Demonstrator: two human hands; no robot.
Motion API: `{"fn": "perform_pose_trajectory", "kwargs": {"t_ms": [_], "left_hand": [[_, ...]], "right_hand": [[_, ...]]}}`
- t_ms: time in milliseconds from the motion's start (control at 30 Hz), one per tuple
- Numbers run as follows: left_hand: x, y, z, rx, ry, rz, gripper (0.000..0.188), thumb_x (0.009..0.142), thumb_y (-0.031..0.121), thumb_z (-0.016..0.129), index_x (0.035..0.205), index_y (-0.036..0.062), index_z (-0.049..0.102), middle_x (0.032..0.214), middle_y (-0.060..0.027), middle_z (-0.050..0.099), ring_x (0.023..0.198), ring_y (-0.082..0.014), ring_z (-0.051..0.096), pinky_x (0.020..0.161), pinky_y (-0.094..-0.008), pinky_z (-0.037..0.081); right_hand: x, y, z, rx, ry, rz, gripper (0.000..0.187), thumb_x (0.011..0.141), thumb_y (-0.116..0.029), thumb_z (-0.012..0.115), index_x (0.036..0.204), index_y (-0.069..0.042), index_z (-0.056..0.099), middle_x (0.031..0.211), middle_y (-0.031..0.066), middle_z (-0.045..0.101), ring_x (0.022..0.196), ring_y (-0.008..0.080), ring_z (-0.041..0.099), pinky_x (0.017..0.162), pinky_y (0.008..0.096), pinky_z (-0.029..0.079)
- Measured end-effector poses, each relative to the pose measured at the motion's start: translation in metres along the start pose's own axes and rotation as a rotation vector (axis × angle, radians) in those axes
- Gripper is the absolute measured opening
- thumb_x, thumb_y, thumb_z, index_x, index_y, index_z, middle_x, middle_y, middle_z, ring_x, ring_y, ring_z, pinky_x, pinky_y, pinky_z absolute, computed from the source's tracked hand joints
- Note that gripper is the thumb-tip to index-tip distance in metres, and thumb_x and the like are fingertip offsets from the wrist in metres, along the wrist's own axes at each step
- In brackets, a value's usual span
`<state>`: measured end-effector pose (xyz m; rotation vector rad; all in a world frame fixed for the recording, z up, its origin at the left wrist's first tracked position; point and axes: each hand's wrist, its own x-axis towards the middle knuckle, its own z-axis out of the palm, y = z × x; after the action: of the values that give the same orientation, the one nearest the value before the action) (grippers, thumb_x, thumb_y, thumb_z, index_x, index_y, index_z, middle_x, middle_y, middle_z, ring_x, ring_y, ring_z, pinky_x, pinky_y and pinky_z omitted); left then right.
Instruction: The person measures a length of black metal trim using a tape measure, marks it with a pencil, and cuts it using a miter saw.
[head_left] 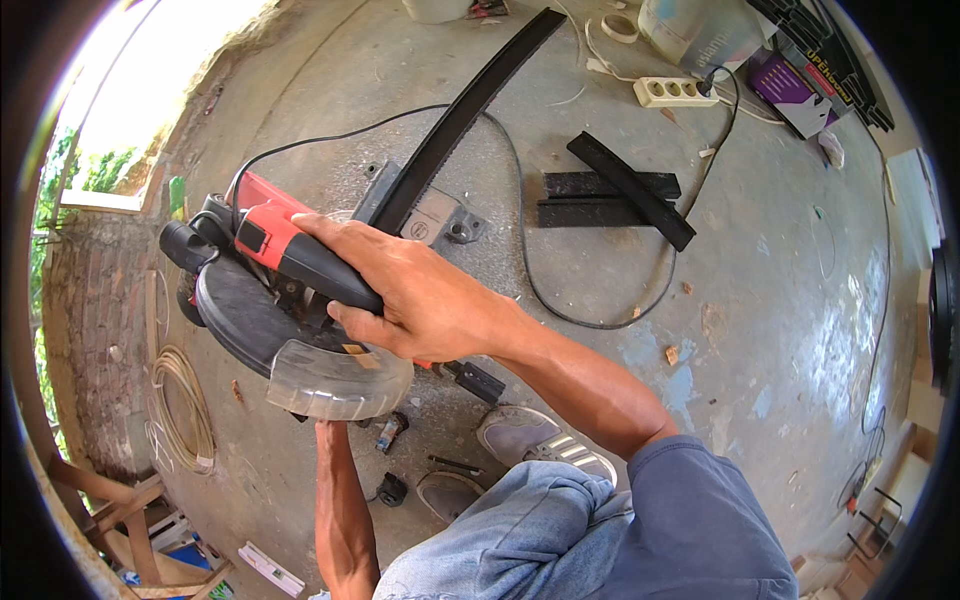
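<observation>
My right hand [425, 290] is wrapped around the red and black handle [325, 270] of a miter saw standing on the floor. The saw's dark blade guard [235, 310] bulges to the left, and its clear plastic shield [335, 385] curves along the near side. A long black strip [470, 105] lies across the grey saw base [440, 218] and stretches toward the far side. My left forearm [345, 510] reaches up beneath the shield; that hand is hidden behind the saw, so its fingers and anything in them cannot be seen.
Several shorter black strips [610, 200] lie crossed on the floor at right. A black cord [520, 200] loops toward a white power strip [675, 92]. Coiled hose [180, 405] lies at left. Near my shoes [545, 440] are small dark tools and a clamp handle [478, 383].
</observation>
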<state>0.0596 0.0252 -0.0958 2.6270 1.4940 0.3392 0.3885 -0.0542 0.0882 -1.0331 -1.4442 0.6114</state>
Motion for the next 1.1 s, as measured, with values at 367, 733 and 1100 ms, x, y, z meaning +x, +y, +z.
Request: {"fn": "perform_pose_trajectory", "kwargs": {"t_ms": [367, 733, 1100], "left_hand": [[0.001, -0.004, -0.001, 0.021, -0.008, 0.019, 0.047, 0.081, 0.037, 0.074, 0.118, 0.0093, 0.064, 0.125, -0.0094, 0.06, 0.123, -0.0309, 0.048, 0.109, -0.0489, 0.029], [0.003, -0.005, -0.002, 0.038, 0.006, 0.025, 0.047, 0.08, 0.037, 0.075, 0.117, 0.0095, 0.064, 0.124, -0.0088, 0.06, 0.122, -0.031, 0.048, 0.107, -0.0488, 0.029], [-0.005, -0.012, -0.002, 0.035, 0.035, 0.043, 0.047, 0.079, 0.037, 0.075, 0.116, 0.0097, 0.065, 0.123, -0.0082, 0.061, 0.121, -0.0311, 0.048, 0.106, -0.0487, 0.03]], "right_hand": [[-0.002, 0.002, 0.001, 0.009, -0.012, 0.018, 0.077, 0.084, -0.011, 0.065, 0.152, 0.002, 0.032, 0.136, 0.033, 0.052, 0.115, 0.0514, 0.057, 0.098, 0.0505, 0.048], [-0.001, 0.007, 0.005, -0.033, 0.066, -0.107, 0.075, 0.083, -0.013, 0.064, 0.149, 0.003, 0.033, 0.121, 0.0322, 0.058, 0.092, 0.0492, 0.066, 0.084, 0.0518, 0.054], [-0.004, 0.001, 0.005, -0.114, 0.079, -0.057, 0.069, 0.082, -0.012, 0.064, 0.143, 0.007, 0.038, 0.122, 0.034, 0.058, 0.098, 0.0497, 0.064, 0.086, 0.0511, 0.052]]}}
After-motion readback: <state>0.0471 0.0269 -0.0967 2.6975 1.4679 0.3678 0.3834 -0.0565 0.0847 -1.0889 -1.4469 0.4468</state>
